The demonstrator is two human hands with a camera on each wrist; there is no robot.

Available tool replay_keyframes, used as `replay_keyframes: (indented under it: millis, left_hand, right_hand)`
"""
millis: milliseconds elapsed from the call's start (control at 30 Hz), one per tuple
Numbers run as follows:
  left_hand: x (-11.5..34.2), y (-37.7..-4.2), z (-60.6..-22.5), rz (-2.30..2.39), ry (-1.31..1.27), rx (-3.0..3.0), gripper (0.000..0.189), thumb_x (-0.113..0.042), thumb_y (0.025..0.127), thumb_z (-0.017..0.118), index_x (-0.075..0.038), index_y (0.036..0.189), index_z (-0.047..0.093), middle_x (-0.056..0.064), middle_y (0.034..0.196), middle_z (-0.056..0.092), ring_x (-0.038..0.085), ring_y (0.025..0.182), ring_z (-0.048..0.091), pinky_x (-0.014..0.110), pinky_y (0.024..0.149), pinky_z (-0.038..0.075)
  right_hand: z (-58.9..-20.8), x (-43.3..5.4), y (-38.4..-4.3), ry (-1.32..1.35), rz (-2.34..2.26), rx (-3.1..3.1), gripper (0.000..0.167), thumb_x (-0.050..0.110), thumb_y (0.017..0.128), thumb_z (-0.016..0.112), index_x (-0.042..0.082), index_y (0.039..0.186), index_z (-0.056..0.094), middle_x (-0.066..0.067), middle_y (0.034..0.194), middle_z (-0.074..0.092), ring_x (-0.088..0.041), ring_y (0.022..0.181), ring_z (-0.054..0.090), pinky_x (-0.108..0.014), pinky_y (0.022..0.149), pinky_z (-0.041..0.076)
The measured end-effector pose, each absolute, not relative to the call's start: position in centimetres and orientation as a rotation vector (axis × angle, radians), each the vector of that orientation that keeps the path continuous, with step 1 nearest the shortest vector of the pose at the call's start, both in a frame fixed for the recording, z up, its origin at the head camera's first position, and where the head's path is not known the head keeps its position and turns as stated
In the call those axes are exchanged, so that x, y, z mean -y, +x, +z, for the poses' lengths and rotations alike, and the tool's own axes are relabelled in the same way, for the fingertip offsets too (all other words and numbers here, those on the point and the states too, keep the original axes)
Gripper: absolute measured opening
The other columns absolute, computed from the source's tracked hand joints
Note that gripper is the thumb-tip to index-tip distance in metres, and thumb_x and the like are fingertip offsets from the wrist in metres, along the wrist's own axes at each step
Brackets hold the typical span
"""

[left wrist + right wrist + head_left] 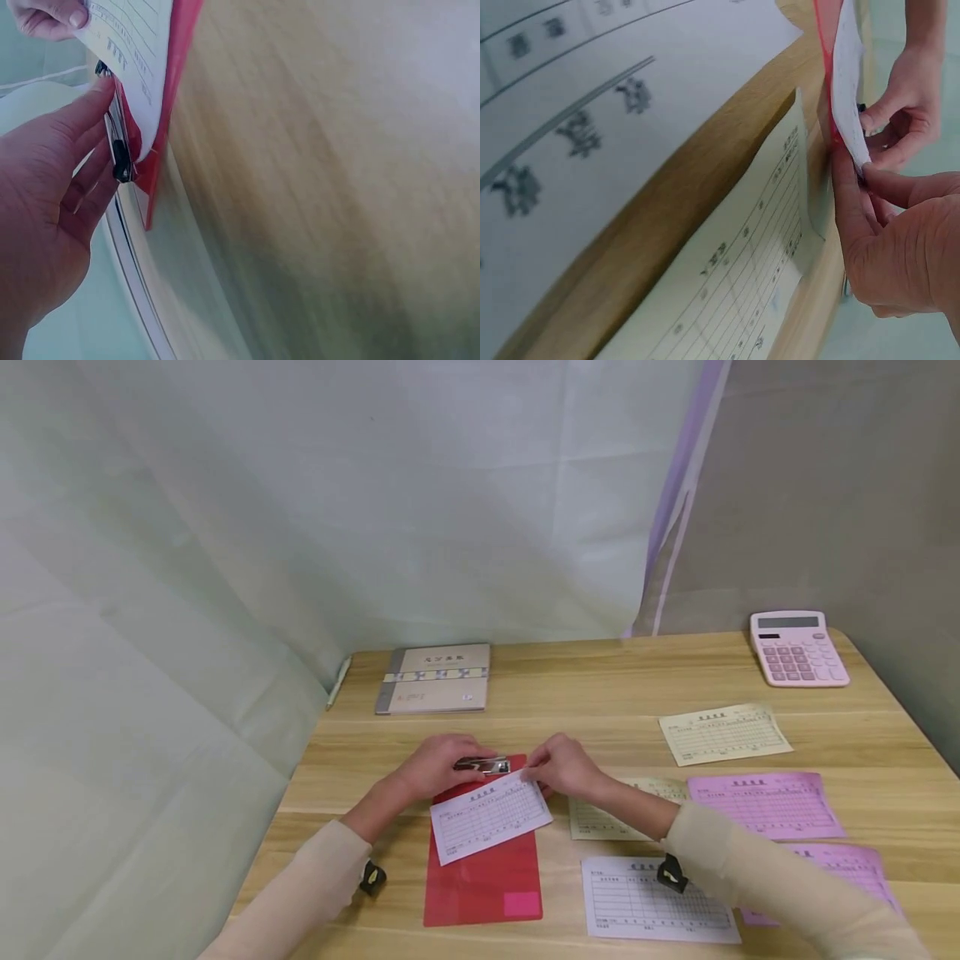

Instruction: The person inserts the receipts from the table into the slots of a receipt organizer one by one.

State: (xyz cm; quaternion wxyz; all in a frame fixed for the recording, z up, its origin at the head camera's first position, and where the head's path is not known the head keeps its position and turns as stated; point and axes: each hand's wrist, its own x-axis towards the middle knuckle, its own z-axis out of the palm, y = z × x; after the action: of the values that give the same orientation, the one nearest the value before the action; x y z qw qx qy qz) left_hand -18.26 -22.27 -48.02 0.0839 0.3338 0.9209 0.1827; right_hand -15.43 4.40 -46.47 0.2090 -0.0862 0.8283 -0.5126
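Note:
A red clipboard point(472, 893) lies on the wooden table, its metal clip point(495, 766) at the far end. The left hand point(442, 766) holds that clip, the thumb on one side and fingers on the other in the left wrist view. Between thumb and fingers, the right hand point(564, 768) pinches the upper right corner of a white printed form point(491, 818). This form slants across the upper half of the clipboard, just below the clip. In the right wrist view the form point(846, 82) stands close against the red board; whether its edge is under the clip I cannot tell.
Right of the clipboard lie another white form point(637, 910), two pale yellow forms point(723, 735) and two pink forms point(765, 806), some partly under the right forearm. Farther back are a banded notebook point(442, 693), a pen point(339, 683) and a pink calculator point(798, 652). Curtains point(487, 510) hang behind.

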Motion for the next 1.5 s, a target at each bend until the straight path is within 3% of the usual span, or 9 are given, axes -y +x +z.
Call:
replay_keyframes:
  millis: [167, 467, 900, 1500]
  left_hand:
    - [22.0, -18.3, -47.7, 0.497, 1.037, -2.757, 0.038, -0.029, 0.099, 0.080, -0.023, 0.136, 0.075, -0.008, 0.115, 0.074, 0.008, 0.098, 0.065, 0.032, 0.088, 0.054]
    - [21.1, -17.5, -47.1, 0.153, 1.331, -2.855, 0.032, -0.022, 0.102, 0.075, -0.016, 0.134, 0.076, -0.001, 0.109, 0.073, 0.013, 0.094, 0.070, 0.034, 0.085, 0.059]
    - [20.9, -16.9, -47.0, 0.067, 1.323, -2.881, 0.041, -0.003, 0.101, 0.071, -0.016, 0.140, 0.072, 0.001, 0.115, 0.073, 0.013, 0.097, 0.070, 0.029, 0.084, 0.059]
    - [21.0, -16.5, -47.2, 0.056, 1.375, -2.914, 0.038, -0.009, 0.103, 0.071, -0.017, 0.140, 0.071, 0.001, 0.118, 0.073, 0.013, 0.102, 0.070, 0.029, 0.089, 0.059]
  right_hand:
    - [-46.5, -3.9, -15.7, -0.223, -1.441, -2.267, 0.005, -0.001, 0.094, 0.078, -0.005, 0.094, 0.081, -0.011, 0.084, 0.077, -0.023, 0.070, 0.076, -0.035, 0.062, 0.062]
    - [-47.2, -3.5, -16.1, -0.214, -1.453, -2.267, 0.006, -0.003, 0.095, 0.076, -0.007, 0.092, 0.080, -0.012, 0.079, 0.076, -0.021, 0.065, 0.075, -0.034, 0.060, 0.061]
    - [-47.4, -3.5, -15.8, -0.219, -1.468, -2.282, 0.009, 0.000, 0.098, 0.074, -0.007, 0.094, 0.078, -0.011, 0.080, 0.076, -0.022, 0.065, 0.074, -0.034, 0.059, 0.061]
    - [-47.8, -3.2, -15.9, -0.068, -1.554, -2.234, 0.010, 0.001, 0.100, 0.071, -0.008, 0.097, 0.075, -0.012, 0.079, 0.074, -0.021, 0.060, 0.071, -0.033, 0.057, 0.060]
